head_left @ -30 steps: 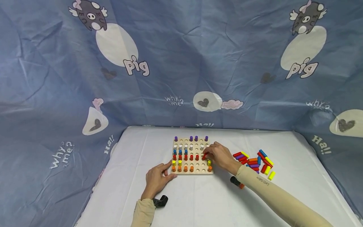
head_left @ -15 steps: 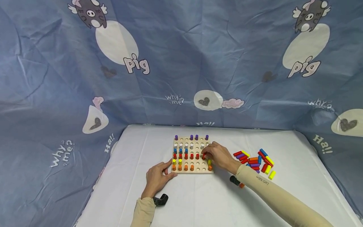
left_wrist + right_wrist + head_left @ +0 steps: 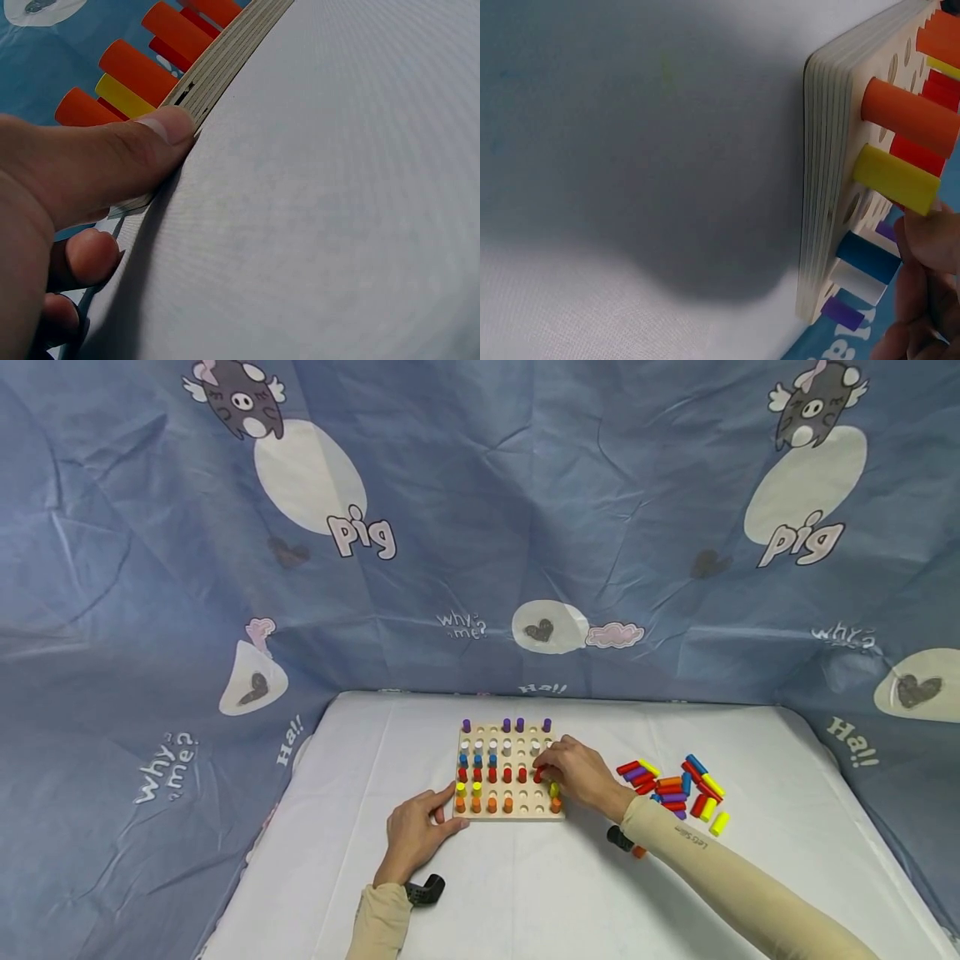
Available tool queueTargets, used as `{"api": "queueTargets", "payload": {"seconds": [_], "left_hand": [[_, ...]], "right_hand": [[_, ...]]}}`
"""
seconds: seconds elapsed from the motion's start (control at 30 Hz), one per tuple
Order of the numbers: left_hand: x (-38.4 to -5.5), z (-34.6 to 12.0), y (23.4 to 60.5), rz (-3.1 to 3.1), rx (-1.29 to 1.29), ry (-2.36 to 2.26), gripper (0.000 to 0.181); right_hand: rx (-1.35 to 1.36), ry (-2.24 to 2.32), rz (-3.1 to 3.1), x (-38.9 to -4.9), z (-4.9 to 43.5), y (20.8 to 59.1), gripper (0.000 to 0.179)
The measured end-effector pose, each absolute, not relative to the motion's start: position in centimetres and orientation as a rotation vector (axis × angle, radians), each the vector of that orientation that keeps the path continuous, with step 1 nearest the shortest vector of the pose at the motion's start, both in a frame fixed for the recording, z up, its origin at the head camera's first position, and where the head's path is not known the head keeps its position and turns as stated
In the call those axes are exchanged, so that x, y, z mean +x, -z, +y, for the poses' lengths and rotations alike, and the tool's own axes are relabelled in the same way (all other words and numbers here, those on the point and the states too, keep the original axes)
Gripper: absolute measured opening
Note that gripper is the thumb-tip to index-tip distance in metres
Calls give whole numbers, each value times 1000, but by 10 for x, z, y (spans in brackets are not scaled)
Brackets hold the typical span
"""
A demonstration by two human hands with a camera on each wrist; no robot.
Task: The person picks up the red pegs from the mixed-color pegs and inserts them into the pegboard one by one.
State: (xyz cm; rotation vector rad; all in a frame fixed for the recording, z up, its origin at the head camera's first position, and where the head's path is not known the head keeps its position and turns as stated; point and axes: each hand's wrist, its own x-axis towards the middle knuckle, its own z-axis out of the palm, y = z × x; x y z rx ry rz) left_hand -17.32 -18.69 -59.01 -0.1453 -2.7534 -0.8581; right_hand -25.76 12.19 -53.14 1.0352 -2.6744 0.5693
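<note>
A wooden pegboard (image 3: 531,814) stands on the white table with upright pegs in coloured rows. My left hand (image 3: 412,828) holds its near left corner, thumb on the front edge and index finger along the left side. In the left wrist view the thumb (image 3: 127,150) presses the layered edge, below orange pegs (image 3: 139,71). My right hand (image 3: 579,768) pinches a red peg (image 3: 538,774) standing at the right end of the red row. A yellow peg (image 3: 896,178) and a blue peg (image 3: 868,256) stand close to its fingers; the hand hides part of the board's right side.
Loose red, yellow, blue, purple and orange pegs (image 3: 670,785) lie in a pile right of the board. One orange peg (image 3: 639,852) lies nearer, beside the right forearm. A blue patterned cloth (image 3: 450,568) hangs behind and around the table (image 3: 510,893).
The red peg in my right hand has gone from tilted to upright at its place in the row. The left hand keeps its hold on the corner.
</note>
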Motion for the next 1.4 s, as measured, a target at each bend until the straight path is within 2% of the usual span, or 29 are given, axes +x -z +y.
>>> {"api": "queueTargets", "payload": {"seconds": [1.07, 1.4], "left_hand": [[-173, -187, 590, -2729, -167, 840, 66], [-173, -187, 590, -2760, -156, 835, 67]], "right_hand": [[1128, -503, -2736, -259, 117, 528, 17], [1165, -461, -2692, -258, 123, 521, 28]]}}
